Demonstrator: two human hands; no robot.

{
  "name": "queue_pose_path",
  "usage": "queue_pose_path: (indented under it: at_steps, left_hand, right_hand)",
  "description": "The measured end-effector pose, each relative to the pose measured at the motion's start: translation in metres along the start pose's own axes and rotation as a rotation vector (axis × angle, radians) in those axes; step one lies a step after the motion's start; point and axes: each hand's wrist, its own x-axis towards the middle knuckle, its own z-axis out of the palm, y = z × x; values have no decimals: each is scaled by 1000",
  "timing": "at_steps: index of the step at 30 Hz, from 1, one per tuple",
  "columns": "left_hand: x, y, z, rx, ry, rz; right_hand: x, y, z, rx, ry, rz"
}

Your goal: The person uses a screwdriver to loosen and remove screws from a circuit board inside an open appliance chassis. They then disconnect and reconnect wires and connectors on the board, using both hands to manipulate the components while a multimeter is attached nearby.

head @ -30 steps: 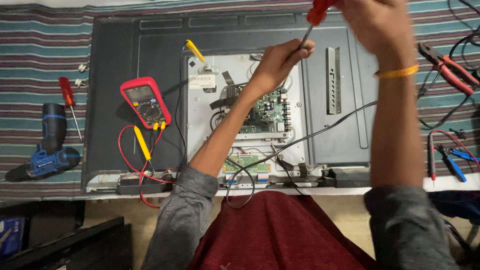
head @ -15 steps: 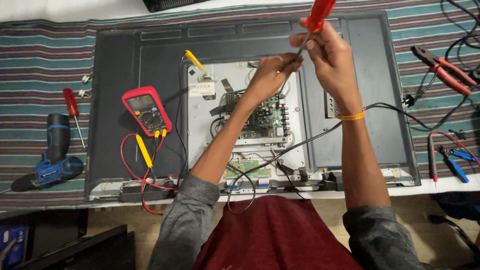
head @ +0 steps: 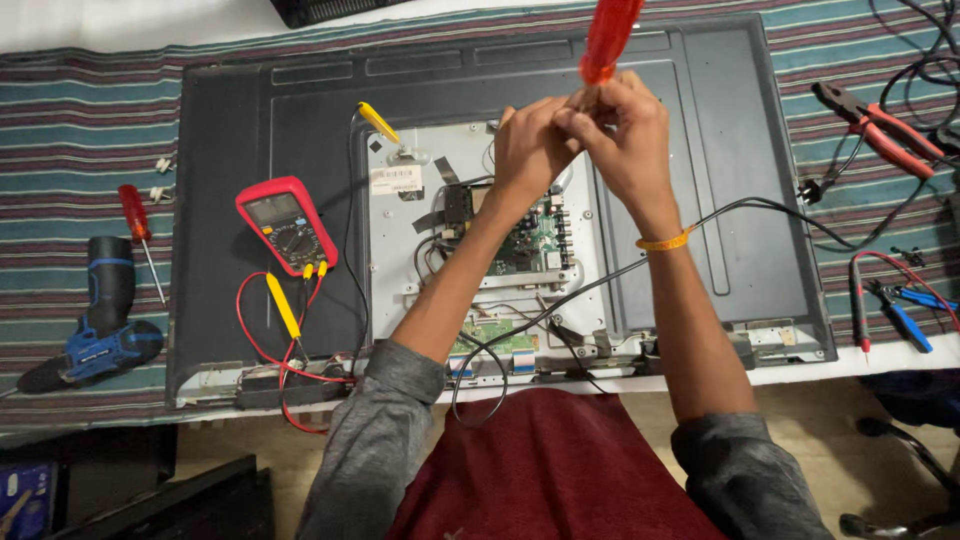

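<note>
Head view shows a red-handled screwdriver (head: 610,38) held upright above the middle of an opened flat-screen television (head: 720,200) that lies back-side up on the table. The right hand (head: 625,135) closes its fingers (head: 600,125) around the lower end of the handle, and the left hand (head: 530,145) pinches the same spot, its fingers together against the right hand; the shaft and tip are hidden between them. Beneath the hands sits a green circuit board (head: 530,240) on a pale metal plate. Toward the left edge of the television rests a red multimeter (head: 285,225) with red leads and yellow probes. Farther left, on the striped cloth, lie a second small red screwdriver (head: 135,215) and a blue cordless drill (head: 100,330). Near the right edge lie red-handled pliers (head: 880,120).
</note>
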Motion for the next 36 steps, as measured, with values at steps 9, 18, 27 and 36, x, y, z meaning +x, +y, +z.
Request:
queue_pose_path:
  at_steps: [9,18,27,36]
  left_hand:
    - [-8,-14,1,-339,-94,-27]
    - [-39,-49,20,-327,-135,46]
    - [-72,-6,78,-496,-340,7]
    - [-111,38,105,-20,-425,358]
  right_hand:
    - [-8,3,2,-11,47,-151]
    - [-37,-4,-59,263,184,-173]
    - [-114,-36,-120,396,487,27]
    - [-189,-23,-159,269,725,191]
